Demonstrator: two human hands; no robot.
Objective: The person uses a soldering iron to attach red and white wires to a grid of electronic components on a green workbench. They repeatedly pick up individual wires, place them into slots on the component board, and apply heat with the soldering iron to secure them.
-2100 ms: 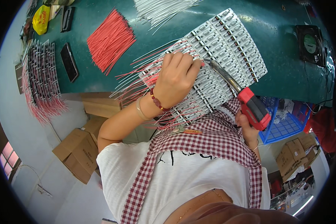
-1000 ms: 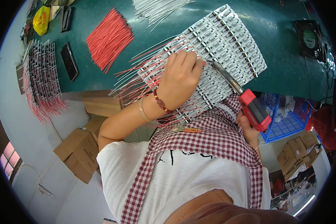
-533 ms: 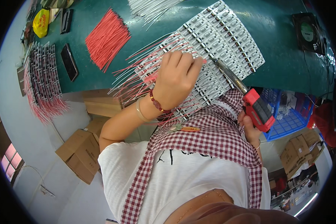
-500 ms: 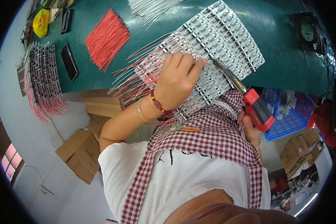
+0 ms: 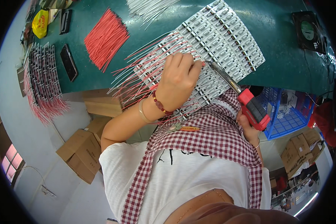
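Observation:
A large panel of small circuit boards (image 5: pixel 231 37) lies slantwise at the table's front edge, with red and white wires (image 5: pixel 128 87) sticking out from its left side. Over the middle of the panel, my left hand (image 5: pixel 177 79) is closed in a pinch on red wire, whose tips show at the fingertips. My right hand (image 5: pixel 247 126) grips a soldering iron (image 5: pixel 253 108) with a red and black handle. Its metal tip reaches the board right beside the pinched wire ends. Most of the wire inside my left hand is hidden.
On the green table (image 5: pixel 272 22) lie a pile of red wires (image 5: pixel 106 39), white wires (image 5: pixel 151 9) and a phone (image 5: pixel 68 62). A wired panel (image 5: pixel 44 76) is at the left. A black fan-like device (image 5: pixel 308 31) stands far right; a blue basket (image 5: pixel 287 125) sits below the edge.
The soldering iron has shifted slightly left and down, and its tip is now closer to my left fingertips. My left hand has barely moved and keeps its pinch.

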